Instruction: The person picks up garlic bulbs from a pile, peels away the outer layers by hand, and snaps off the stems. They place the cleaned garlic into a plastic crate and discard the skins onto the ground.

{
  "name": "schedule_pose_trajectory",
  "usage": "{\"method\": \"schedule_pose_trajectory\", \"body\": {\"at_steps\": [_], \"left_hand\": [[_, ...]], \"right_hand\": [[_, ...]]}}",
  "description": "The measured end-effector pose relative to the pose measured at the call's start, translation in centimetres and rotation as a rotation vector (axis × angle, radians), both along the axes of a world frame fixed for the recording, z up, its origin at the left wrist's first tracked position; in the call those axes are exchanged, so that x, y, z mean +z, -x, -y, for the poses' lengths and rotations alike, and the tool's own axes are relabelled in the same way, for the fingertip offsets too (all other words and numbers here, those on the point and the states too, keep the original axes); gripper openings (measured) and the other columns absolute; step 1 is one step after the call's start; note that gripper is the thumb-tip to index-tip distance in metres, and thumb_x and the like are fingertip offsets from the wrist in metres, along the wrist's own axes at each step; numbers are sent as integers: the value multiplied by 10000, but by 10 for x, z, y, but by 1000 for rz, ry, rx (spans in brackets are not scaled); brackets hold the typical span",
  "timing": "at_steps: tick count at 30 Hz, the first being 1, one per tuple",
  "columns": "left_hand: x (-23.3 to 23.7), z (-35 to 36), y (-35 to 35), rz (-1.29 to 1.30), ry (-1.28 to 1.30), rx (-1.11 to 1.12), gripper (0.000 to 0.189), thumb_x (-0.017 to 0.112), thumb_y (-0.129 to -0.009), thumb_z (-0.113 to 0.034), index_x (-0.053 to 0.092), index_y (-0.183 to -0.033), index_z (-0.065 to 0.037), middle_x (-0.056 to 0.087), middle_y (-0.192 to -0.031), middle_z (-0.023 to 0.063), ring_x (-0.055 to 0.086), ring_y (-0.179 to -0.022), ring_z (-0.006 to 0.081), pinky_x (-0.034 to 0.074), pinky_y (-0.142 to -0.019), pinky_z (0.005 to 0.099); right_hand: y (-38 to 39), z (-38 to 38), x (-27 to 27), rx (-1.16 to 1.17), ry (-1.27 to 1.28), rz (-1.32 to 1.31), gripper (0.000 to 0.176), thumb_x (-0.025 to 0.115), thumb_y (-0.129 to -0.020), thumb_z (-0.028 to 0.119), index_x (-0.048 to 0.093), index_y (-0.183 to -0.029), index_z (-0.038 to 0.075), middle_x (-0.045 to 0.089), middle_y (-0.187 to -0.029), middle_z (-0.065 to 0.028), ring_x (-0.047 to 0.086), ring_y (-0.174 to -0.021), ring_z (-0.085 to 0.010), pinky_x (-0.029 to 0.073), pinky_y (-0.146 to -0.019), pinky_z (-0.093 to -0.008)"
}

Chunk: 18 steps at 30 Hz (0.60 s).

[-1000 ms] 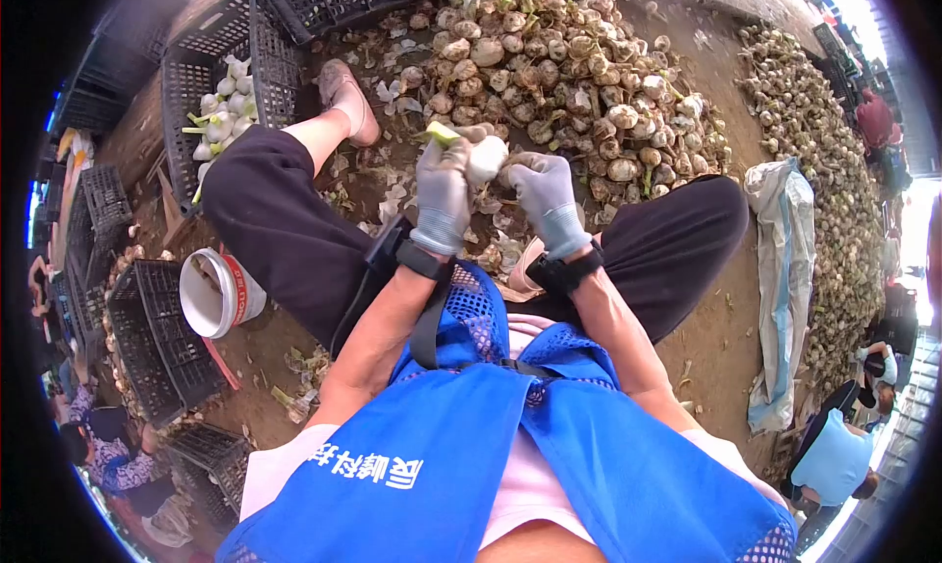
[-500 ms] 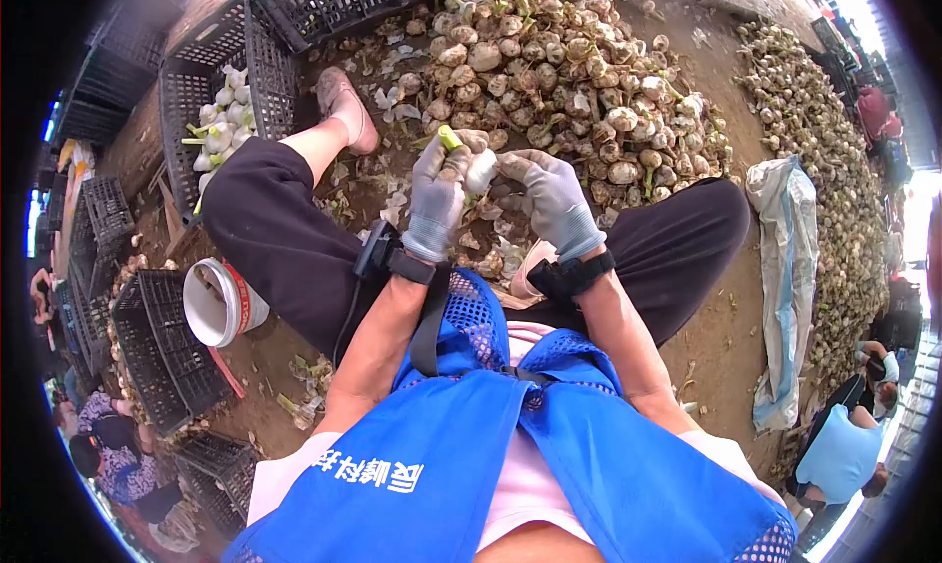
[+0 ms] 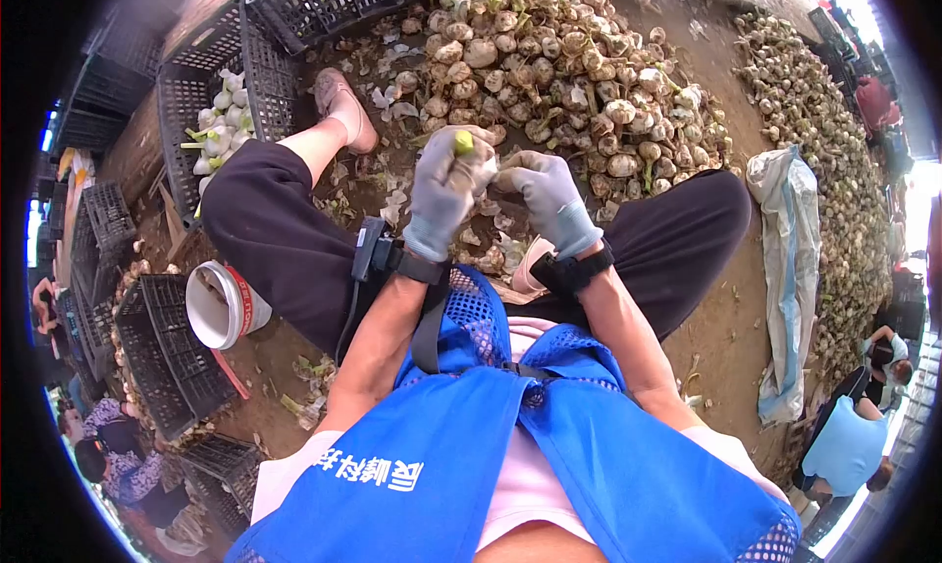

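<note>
In a grey-white work glove, my left hand (image 3: 442,192) is closed around a garlic bulb. The cut green stem (image 3: 463,142) of that bulb sticks up between thumb and fingers, while most of its white body is hidden by the glove. My right hand (image 3: 546,198), gloved too, is at the bulb's right side with thumb and fingers pinched together. What the pinch holds, if anything, I cannot make out. Beyond both hands lies a heap of unpeeled garlic (image 3: 549,72) with brown, dirty skins.
A black crate (image 3: 270,77) at the upper left holds clean white garlic (image 3: 228,121). A white bucket (image 3: 218,306) and another black crate (image 3: 167,352) stand at left. To the right lie a pale sack (image 3: 788,278) and a larger garlic heap (image 3: 834,190). Other people sit at both sides.
My left hand has turned the garlic bulb, so its stem end now faces more upward and less white shows. My right hand stays pinched close beside it.
</note>
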<state>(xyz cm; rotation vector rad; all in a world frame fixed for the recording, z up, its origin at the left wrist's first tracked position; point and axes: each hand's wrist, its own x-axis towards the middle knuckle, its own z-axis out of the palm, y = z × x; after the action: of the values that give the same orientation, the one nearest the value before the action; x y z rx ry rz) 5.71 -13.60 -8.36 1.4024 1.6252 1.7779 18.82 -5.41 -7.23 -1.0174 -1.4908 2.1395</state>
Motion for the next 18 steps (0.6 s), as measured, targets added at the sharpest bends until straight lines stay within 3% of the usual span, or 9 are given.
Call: {"method": "schedule_pose_trajectory", "body": {"at_steps": [2, 4, 5, 6, 8, 10, 14, 16, 18], "left_hand": [[6, 3, -4, 867, 20, -65, 234, 453, -908, -184, 567, -884, 19, 604, -986, 164, 580, -895, 212, 484, -788, 327], [-30, -6, 8, 1388, -284, -174, 265, 439, -912, -207, 569, -898, 24, 590, -1029, 210, 574, -972, 300, 492, -835, 419], [-27, -6, 12, 1440, -311, -198, 259, 433, -915, -197, 566, -925, 25, 581, -1053, 224, 552, -1020, 352, 474, -871, 470], [-28, -8, 16, 1435, -327, -198, 259, 433, -915, -197, 566, -925, 25, 581, -1053, 224, 552, -1020, 352, 474, -871, 470], [-34, -4, 15, 1546, -305, -173, 257, 433, -918, -198, 560, -944, 24, 584, -1048, 219, 566, -990, 338, 481, -857, 460], [-27, -3, 11, 1541, -284, -132, 250, 436, -923, -203, 556, -946, 14, 594, -1034, 191, 585, -950, 299, 495, -831, 424], [-1, -5, -6, 1097, -145, 102, 207, 469, -929, -199, 559, -916, -13, 607, -887, 86, 599, -773, 161, 520, -683, 274], [4, -6, -10, 853, -54, 258, 183, 485, -923, -170, 560, -957, -7, 599, -885, 54, 575, -755, 129, 498, -672, 254], [-5, -9, -14, 789, -64, 294, 176, 501, -916, -153, 558, -993, -5, 597, -891, 39, 557, -771, 105, 472, -676, 233]], "right_hand": [[0, 0, -26, -66, 148, -62, 89, 617, -716, 63, 637, -771, -4, 631, -770, -60, 594, -625, -119, 479, -562, -245], [-9, -7, -82, 563, -1285, 336, 87, 574, -747, -9, 617, -823, -7, 625, -787, -71, 620, -700, -152, 530, -626, -246], [-8, -10, -77, 627, -1400, 274, 156, 551, -754, -18, 628, -890, -11, 638, -846, -94, 631, -716, -165, 525, -635, -236], [-5, -15, -73, 633, -1413, 269, 156, 551, -754, -18, 628, -890, -11, 638, -846, -94, 631, -716, -165, 525, -635, -236], [-6, -12, -45, 112, 255, 66, 172, 551, -786, 19, 633, -934, -13, 641, -908, -109, 638, -728, -171, 523, -634, -231], [1, 0, -6, 10, 221, 68, 174, 565, -802, 57, 638, -938, -24, 648, -911, -103, 622, -711, -137, 505, -617, -215], [14, 18, 0, 24, -572, 161, 209, 627, -780, 89, 633, -941, -43, 657, -808, -65, 570, -699, -78, 455, -624, -217], [19, 22, 0, 5, -695, 286, 248, 635, -743, 226, 650, -876, 18, 636, -829, -189, 630, -781, -293, 482, -702, -351], [25, 25, 6, -1, -775, 363, 234, 628, -736, 230, 646, -845, 24, 633, -820, -188, 619, -785, -313, 479, -700, -374]]}}
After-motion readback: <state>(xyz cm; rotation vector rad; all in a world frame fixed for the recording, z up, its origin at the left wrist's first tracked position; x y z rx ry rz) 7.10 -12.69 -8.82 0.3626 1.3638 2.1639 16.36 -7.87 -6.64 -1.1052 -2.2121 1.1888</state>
